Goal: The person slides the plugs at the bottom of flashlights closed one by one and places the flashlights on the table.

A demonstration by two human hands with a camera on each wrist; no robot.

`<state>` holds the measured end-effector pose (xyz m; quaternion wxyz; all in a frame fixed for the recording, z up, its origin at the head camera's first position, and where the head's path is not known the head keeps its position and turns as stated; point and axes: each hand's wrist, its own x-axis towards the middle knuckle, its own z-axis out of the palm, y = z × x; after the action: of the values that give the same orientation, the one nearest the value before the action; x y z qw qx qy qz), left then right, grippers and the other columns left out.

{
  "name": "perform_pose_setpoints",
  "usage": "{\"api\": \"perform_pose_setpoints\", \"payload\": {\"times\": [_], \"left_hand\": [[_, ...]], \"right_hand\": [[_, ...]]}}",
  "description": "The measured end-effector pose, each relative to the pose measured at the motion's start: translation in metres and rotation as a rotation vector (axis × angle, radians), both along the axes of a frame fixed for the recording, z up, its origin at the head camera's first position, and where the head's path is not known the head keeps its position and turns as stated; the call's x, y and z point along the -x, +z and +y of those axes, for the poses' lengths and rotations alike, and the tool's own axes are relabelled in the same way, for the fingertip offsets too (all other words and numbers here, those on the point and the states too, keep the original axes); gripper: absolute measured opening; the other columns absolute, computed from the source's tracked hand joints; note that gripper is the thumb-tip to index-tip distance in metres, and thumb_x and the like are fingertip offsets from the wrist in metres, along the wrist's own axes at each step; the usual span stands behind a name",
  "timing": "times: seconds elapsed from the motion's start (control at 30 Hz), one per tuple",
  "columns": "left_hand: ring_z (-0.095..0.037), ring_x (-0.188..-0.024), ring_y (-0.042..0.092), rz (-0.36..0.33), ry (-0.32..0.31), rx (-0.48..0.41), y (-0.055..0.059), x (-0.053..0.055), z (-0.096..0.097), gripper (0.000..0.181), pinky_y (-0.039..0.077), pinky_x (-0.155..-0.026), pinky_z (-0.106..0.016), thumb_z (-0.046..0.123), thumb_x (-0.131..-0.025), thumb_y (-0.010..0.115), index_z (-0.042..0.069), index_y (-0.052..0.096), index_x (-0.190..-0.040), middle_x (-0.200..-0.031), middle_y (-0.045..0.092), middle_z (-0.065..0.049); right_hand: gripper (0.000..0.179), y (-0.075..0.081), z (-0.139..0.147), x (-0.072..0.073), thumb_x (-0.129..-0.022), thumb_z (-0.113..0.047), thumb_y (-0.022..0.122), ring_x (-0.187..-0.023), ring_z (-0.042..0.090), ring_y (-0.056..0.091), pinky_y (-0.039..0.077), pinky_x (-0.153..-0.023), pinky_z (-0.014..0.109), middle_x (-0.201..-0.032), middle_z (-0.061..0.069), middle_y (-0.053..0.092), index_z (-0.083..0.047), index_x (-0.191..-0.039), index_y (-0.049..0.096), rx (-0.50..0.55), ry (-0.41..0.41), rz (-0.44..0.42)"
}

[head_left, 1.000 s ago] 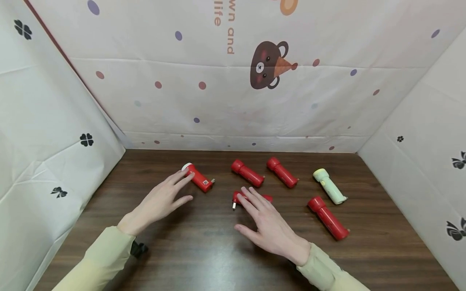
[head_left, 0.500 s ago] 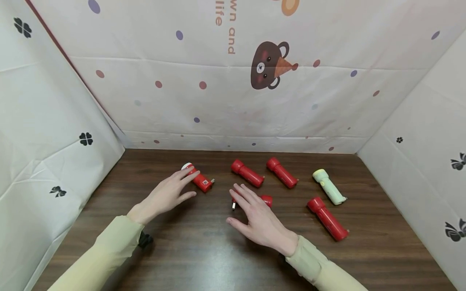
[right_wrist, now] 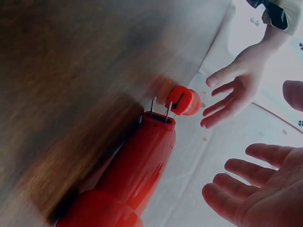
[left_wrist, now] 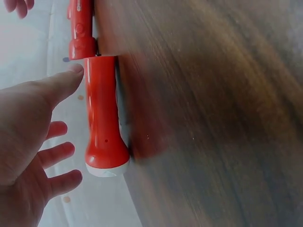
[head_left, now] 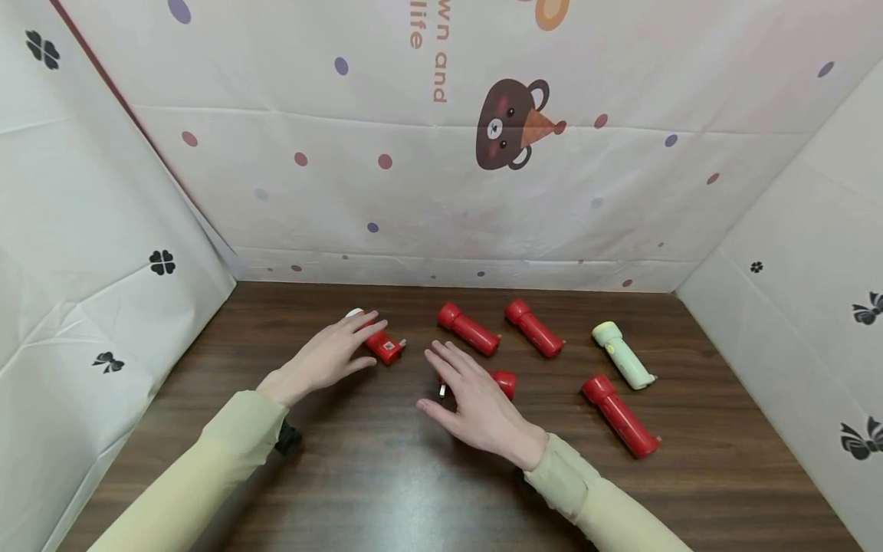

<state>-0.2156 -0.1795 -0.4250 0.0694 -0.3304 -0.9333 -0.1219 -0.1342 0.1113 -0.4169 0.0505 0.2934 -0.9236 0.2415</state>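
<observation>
My left hand (head_left: 323,359) hovers with spread fingers over a red flashlight (head_left: 383,349) that has a white head. In the left wrist view this flashlight (left_wrist: 103,113) lies on the table beside the fingers, a gap between them. My right hand (head_left: 479,399) holds nothing; its fingers are extended above another red flashlight (head_left: 503,382), hiding its middle. Metal plug prongs stick out of that flashlight's end (right_wrist: 158,118) in the right wrist view, and the palm (right_wrist: 270,189) is apart from it.
Two red flashlights (head_left: 471,330) (head_left: 536,328) lie behind the hands. On the right are a pale green flashlight (head_left: 624,354) and another red one (head_left: 621,415). A white patterned cloth (head_left: 428,192) stands along the back edge of the dark wooden table (head_left: 386,475).
My left hand has drifted right and slightly forward over its flashlight. The right hand has shifted left and slightly forward, baring more of the flashlight's head. The flashlights have stayed put.
</observation>
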Motion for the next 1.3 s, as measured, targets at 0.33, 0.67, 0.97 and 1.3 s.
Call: {"api": "perform_pose_setpoints", "payload": {"times": [0.33, 0.67, 0.97, 1.3], "left_hand": [[-0.046, -0.144, 0.054, -0.011, -0.026, 0.062, -0.006, 0.012, 0.005, 0.071, 0.05, -0.115, -0.062, 0.031, -0.09, 0.084, 0.007, 0.056, -0.15, -0.156, 0.055, -0.024], [-0.044, -0.147, 0.051, 0.018, -0.033, 0.148, -0.01, 0.02, 0.008, 0.073, 0.044, -0.121, -0.062, 0.025, -0.087, 0.087, 0.007, 0.056, -0.151, -0.158, 0.055, -0.022], [-0.041, -0.146, 0.054, 0.004, -0.058, 0.211, -0.007, 0.025, 0.015, 0.064, 0.042, -0.122, -0.062, 0.024, -0.088, 0.085, 0.009, 0.062, -0.146, -0.154, 0.059, -0.019], [-0.033, -0.124, 0.069, 0.048, -0.065, 0.19, -0.011, 0.03, 0.018, 0.047, 0.053, -0.114, -0.052, 0.013, -0.084, 0.088, 0.009, 0.074, -0.129, -0.126, 0.076, -0.013]], "right_hand": [[0.073, 0.002, -0.007, 0.005, -0.099, -0.045, 0.071, -0.159, 0.035, 0.039, 0.041, -0.127, 0.053, -0.167, 0.014, 0.044, -0.007, -0.157, 0.048, 0.015, -0.004, 0.007], [0.072, 0.003, -0.015, 0.013, -0.099, -0.045, 0.07, -0.159, 0.036, 0.039, 0.038, -0.128, 0.053, -0.167, 0.013, 0.045, -0.009, -0.158, 0.048, 0.036, -0.017, -0.02], [0.072, 0.003, -0.021, 0.015, -0.099, -0.044, 0.07, -0.159, 0.034, 0.038, 0.038, -0.129, 0.053, -0.167, 0.012, 0.045, -0.009, -0.158, 0.047, 0.054, -0.026, -0.035], [0.071, 0.002, -0.023, 0.016, -0.1, -0.043, 0.07, -0.159, 0.032, 0.038, 0.038, -0.129, 0.052, -0.167, 0.012, 0.045, -0.01, -0.158, 0.047, 0.06, -0.035, -0.053]]}}
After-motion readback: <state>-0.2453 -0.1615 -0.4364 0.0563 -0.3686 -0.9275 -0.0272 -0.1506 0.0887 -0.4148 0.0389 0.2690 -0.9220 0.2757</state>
